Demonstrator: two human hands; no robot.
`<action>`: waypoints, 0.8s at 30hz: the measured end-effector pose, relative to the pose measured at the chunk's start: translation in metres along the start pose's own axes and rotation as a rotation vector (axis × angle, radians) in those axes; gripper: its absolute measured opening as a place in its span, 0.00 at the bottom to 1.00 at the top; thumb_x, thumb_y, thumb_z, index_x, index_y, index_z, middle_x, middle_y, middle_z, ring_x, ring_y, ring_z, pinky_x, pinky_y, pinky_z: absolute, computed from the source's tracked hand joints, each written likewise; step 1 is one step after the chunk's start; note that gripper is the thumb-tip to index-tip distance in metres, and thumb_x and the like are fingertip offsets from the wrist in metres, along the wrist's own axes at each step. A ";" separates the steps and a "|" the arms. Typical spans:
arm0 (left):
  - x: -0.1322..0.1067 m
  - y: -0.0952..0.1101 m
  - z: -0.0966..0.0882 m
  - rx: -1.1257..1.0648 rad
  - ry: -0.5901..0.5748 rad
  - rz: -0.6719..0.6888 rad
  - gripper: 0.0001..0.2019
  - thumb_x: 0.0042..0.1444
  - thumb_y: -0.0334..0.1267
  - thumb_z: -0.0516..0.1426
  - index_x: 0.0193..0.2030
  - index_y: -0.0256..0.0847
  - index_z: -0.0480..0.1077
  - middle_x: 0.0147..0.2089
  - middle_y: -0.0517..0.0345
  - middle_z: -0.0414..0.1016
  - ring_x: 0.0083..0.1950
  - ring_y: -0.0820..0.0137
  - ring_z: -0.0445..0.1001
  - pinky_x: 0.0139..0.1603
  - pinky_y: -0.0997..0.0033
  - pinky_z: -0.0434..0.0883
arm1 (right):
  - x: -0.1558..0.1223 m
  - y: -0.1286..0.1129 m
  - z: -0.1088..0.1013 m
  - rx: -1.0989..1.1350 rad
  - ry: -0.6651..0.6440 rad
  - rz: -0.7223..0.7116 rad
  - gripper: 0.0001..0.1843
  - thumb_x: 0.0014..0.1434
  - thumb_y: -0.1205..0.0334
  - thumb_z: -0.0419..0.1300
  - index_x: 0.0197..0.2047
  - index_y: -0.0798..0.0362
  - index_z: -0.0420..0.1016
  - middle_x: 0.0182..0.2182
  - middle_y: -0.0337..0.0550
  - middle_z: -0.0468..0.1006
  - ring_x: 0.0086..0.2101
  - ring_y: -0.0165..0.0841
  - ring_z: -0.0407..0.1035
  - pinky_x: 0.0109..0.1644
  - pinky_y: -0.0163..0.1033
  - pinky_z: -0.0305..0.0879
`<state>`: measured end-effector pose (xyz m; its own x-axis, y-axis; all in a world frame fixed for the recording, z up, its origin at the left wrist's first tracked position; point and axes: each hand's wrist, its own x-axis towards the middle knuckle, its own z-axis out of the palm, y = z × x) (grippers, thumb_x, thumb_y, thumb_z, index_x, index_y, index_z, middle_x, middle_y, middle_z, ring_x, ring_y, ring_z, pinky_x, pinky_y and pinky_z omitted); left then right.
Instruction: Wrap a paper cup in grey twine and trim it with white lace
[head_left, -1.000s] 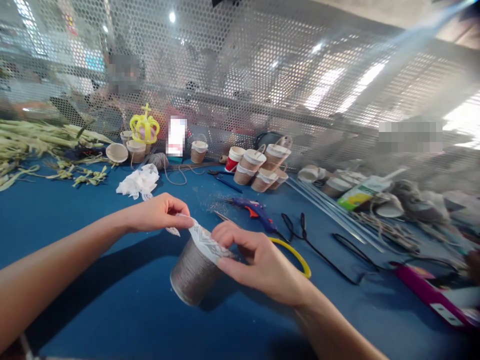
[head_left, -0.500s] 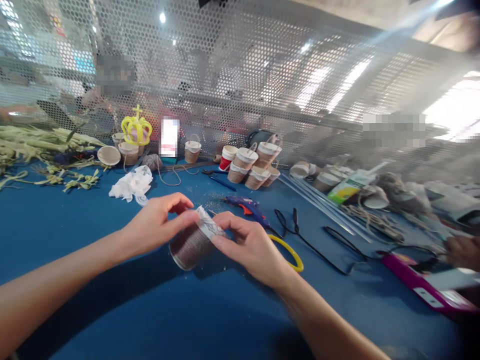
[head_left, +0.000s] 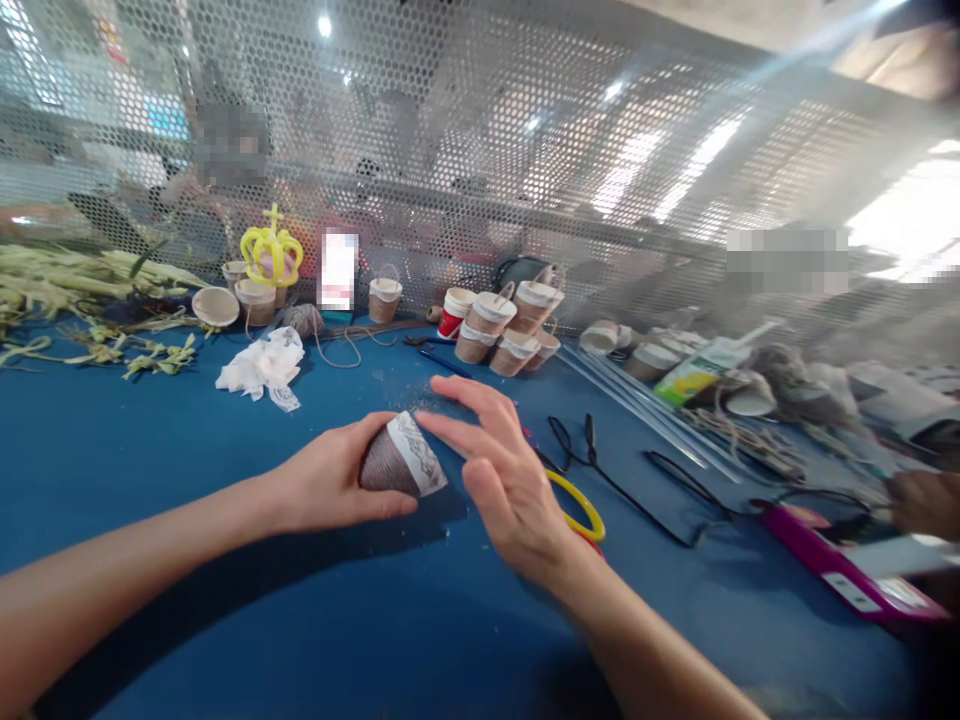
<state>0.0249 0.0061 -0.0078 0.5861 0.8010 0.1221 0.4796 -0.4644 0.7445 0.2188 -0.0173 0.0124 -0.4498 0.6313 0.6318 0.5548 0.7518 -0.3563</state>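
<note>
left hand (head_left: pixel 330 485): closed around the cup (head_left: pixel 390 465), lying tilted on the table (head_left: pixel 225 600)
right hand (head_left: pixel 502 475): open, fingers spread, fingertips at the cup's lace band (head_left: pixel 416 455)

No text, brand, number or sign is legible. The white lace-patterned band (head_left: pixel 411 455) on the twine-wrapped brown paper cup (head_left: pixel 390 462), near centre, shows ornament only. The green-and-yellow printed carton (head_left: pixel 694 378), far right on the blue desk (head_left: pixel 225 600), carries print too blurred to read. The red-and-white paper cup (head_left: pixel 453 313), far centre, shows no readable marking. The pink flat device (head_left: pixel 847 570), near right, bears a white label whose characters are too small to read.
</note>
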 end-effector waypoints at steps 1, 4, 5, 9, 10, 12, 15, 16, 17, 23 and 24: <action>0.000 0.001 -0.001 -0.019 -0.024 -0.024 0.34 0.45 0.51 0.58 0.57 0.37 0.55 0.49 0.47 0.70 0.45 0.59 0.71 0.43 0.61 0.68 | 0.000 0.000 0.000 -0.023 -0.060 -0.046 0.19 0.63 0.56 0.41 0.49 0.49 0.69 0.56 0.47 0.61 0.56 0.41 0.51 0.58 0.54 0.48; -0.001 0.005 -0.005 -0.048 -0.069 -0.053 0.34 0.45 0.51 0.58 0.56 0.37 0.56 0.46 0.49 0.71 0.41 0.61 0.71 0.40 0.63 0.69 | -0.001 -0.001 0.000 -0.028 -0.123 -0.061 0.22 0.64 0.55 0.38 0.48 0.48 0.71 0.56 0.46 0.61 0.57 0.41 0.51 0.58 0.56 0.47; -0.001 0.006 -0.006 -0.049 -0.079 -0.046 0.34 0.44 0.50 0.59 0.56 0.37 0.56 0.46 0.49 0.71 0.41 0.61 0.71 0.40 0.63 0.68 | -0.001 -0.001 0.000 -0.015 -0.117 -0.043 0.23 0.64 0.55 0.37 0.49 0.47 0.70 0.57 0.46 0.61 0.57 0.41 0.51 0.58 0.56 0.47; -0.001 0.008 -0.007 -0.035 -0.101 -0.003 0.33 0.44 0.49 0.60 0.55 0.37 0.58 0.47 0.50 0.71 0.42 0.62 0.71 0.40 0.64 0.68 | 0.000 0.000 0.000 0.033 -0.125 0.001 0.24 0.64 0.53 0.36 0.49 0.48 0.71 0.56 0.47 0.62 0.56 0.41 0.52 0.58 0.56 0.47; -0.002 0.008 -0.007 -0.030 -0.104 0.008 0.33 0.43 0.48 0.60 0.56 0.37 0.58 0.48 0.50 0.71 0.42 0.62 0.71 0.40 0.63 0.68 | 0.000 0.001 -0.001 0.041 -0.131 0.009 0.25 0.64 0.53 0.36 0.48 0.48 0.71 0.56 0.47 0.62 0.56 0.41 0.52 0.58 0.56 0.47; -0.002 0.007 -0.006 -0.020 -0.111 0.032 0.33 0.43 0.47 0.60 0.56 0.38 0.58 0.49 0.50 0.70 0.43 0.61 0.70 0.42 0.63 0.68 | 0.000 0.001 -0.001 0.052 -0.137 0.031 0.25 0.64 0.52 0.35 0.49 0.48 0.70 0.55 0.47 0.63 0.56 0.41 0.53 0.58 0.56 0.47; -0.001 0.007 -0.005 -0.009 -0.120 0.073 0.34 0.43 0.47 0.60 0.56 0.38 0.58 0.51 0.48 0.70 0.46 0.59 0.70 0.45 0.61 0.67 | 0.000 0.002 0.000 0.063 -0.154 0.071 0.25 0.64 0.51 0.35 0.49 0.47 0.70 0.55 0.46 0.63 0.56 0.41 0.54 0.57 0.56 0.48; -0.001 0.006 -0.005 -0.009 -0.120 0.084 0.34 0.43 0.47 0.60 0.57 0.38 0.58 0.51 0.48 0.69 0.47 0.59 0.70 0.45 0.61 0.67 | 0.000 0.002 0.001 0.068 -0.159 0.083 0.25 0.64 0.51 0.35 0.48 0.48 0.70 0.54 0.46 0.64 0.55 0.41 0.54 0.57 0.56 0.49; -0.001 0.006 -0.005 -0.009 -0.121 0.091 0.34 0.43 0.47 0.61 0.57 0.38 0.58 0.52 0.48 0.69 0.47 0.59 0.69 0.46 0.61 0.67 | 0.000 0.002 0.001 0.075 -0.162 0.092 0.25 0.64 0.51 0.35 0.48 0.48 0.70 0.54 0.47 0.64 0.55 0.40 0.54 0.57 0.56 0.50; -0.002 0.005 -0.009 -0.078 -0.190 0.045 0.33 0.43 0.46 0.61 0.56 0.39 0.59 0.49 0.51 0.70 0.45 0.62 0.70 0.44 0.64 0.67 | 0.000 0.000 -0.001 0.135 -0.160 0.086 0.24 0.65 0.53 0.36 0.44 0.48 0.72 0.53 0.45 0.66 0.54 0.39 0.56 0.56 0.53 0.52; -0.002 0.005 -0.010 -0.100 -0.204 0.026 0.33 0.43 0.47 0.61 0.56 0.39 0.59 0.48 0.52 0.70 0.44 0.63 0.70 0.43 0.65 0.68 | 0.000 -0.001 -0.001 0.139 -0.159 0.078 0.24 0.64 0.53 0.36 0.44 0.48 0.72 0.53 0.45 0.66 0.54 0.39 0.56 0.56 0.54 0.51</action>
<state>0.0197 0.0064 0.0018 0.7218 0.6919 0.0144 0.4017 -0.4358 0.8054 0.2192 -0.0183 0.0138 -0.5199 0.7024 0.4861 0.4951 0.7115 -0.4986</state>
